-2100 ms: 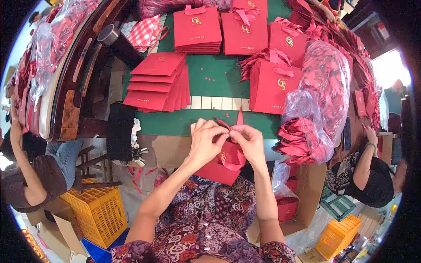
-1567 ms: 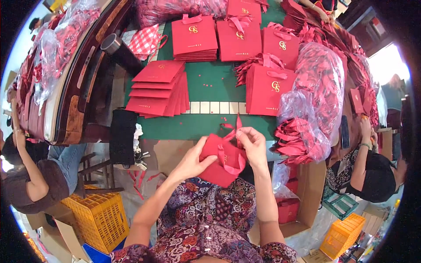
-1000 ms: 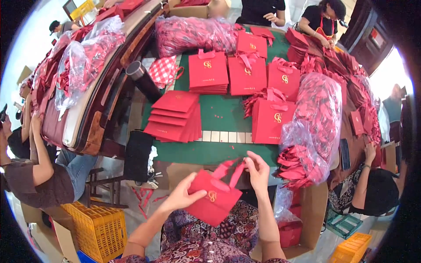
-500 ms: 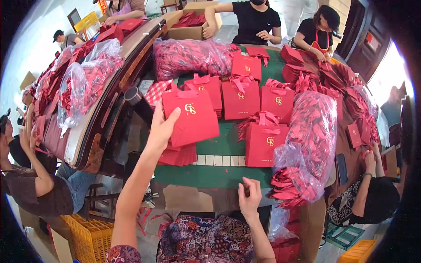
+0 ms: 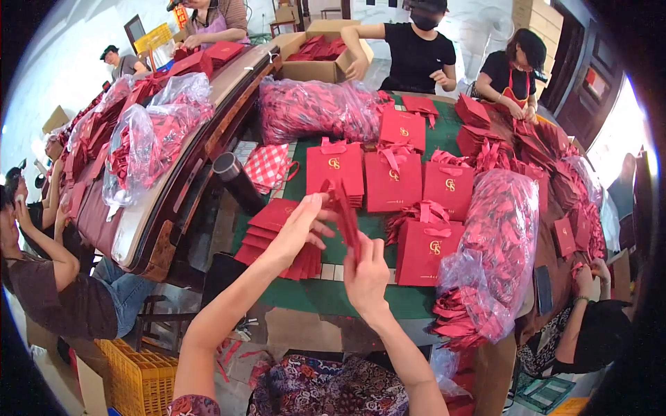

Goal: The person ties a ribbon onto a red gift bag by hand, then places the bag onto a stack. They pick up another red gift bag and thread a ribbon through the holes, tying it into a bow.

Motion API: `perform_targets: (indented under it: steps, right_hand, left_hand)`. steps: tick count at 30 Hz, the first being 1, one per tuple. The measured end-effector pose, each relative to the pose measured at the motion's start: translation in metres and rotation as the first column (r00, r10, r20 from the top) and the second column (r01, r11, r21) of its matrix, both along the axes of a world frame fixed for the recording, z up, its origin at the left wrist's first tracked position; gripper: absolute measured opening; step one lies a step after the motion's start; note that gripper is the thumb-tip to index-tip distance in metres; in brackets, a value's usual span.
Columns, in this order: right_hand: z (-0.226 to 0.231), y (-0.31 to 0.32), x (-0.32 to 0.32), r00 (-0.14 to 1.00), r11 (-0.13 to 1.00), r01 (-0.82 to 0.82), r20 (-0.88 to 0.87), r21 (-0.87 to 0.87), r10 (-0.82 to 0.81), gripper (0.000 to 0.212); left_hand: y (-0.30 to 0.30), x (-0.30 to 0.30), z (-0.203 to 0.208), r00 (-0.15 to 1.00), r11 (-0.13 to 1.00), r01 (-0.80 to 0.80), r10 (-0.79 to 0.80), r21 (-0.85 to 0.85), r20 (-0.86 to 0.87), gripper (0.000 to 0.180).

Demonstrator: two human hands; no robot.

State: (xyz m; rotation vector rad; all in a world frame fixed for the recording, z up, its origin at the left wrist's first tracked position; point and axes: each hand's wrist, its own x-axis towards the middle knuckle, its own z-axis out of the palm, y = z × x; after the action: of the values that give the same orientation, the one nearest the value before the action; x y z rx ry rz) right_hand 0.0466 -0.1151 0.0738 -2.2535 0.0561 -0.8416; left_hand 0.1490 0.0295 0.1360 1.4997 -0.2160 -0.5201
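A red paper gift bag (image 5: 345,216) with a gold emblem is turned almost edge-on above the table. My right hand (image 5: 368,276) pinches its lower edge between thumb and fingers. Close by its left side is my left hand (image 5: 302,225), fingers apart and fingertips near the bag's upper part; whether they touch it is hard to see. A fanned stack of red bags (image 5: 277,243) lies under my left forearm. Beyond my hands stand several upright red bags with ribbon handles, among them one group (image 5: 334,170) at the middle and another (image 5: 431,253) to the right.
Plastic-wrapped bundles of red bags lie at the back (image 5: 316,111) and right (image 5: 501,229). A dark tumbler (image 5: 236,182) and a red checked cloth piece (image 5: 267,168) are at the left. Co-workers stand or sit around the tables. An open carton (image 5: 316,68) sits at the back.
The bag has turned from facing me to nearly edge-on and moved right. My right hand has risen from the table's front edge and taken hold of it. The whole view has shifted slightly.
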Motion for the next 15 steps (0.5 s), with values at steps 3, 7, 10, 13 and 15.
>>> perform_targets:
  steps: [3, 7, 10, 13, 15]
  right_hand:
    - [-0.010, 0.003, -0.002, 0.996, 0.958, 0.014, 0.086, 0.285, -0.040, 0.033]
    - [-0.010, 0.016, -0.012, 0.982, 0.386, -0.179, 0.138, 0.905, 0.132, 0.030]
    - [-0.007, 0.020, -0.014, 0.979, 0.279, -0.140, 0.090, 0.950, 0.183, 0.024]
    - [-0.008, 0.019, -0.023, 0.951, 0.273, -0.176, 0.092, 0.946, 0.297, 0.020]
    - [-0.014, 0.014, -0.037, 0.882, 0.362, -0.223, 0.029, 0.905, 0.470, 0.025]
  left_hand:
    - [0.009, -0.017, -0.029, 0.960, 0.974, -0.110, 0.053, 0.197, 0.274, 0.048]
    - [0.011, -0.047, -0.055, 0.964, 0.974, -0.077, 0.018, 0.213, 0.265, 0.056]
    - [0.009, -0.049, -0.046, 0.993, 0.994, -0.106, 0.104, -0.018, -0.056, 0.050]
    - [0.017, -0.027, -0.050, 0.979, 0.978, -0.200, 0.198, -0.057, -0.042, 0.052]
    - [0.023, -0.003, -0.052, 0.975, 0.961, -0.221, 0.220, -0.167, -0.025, 0.049]
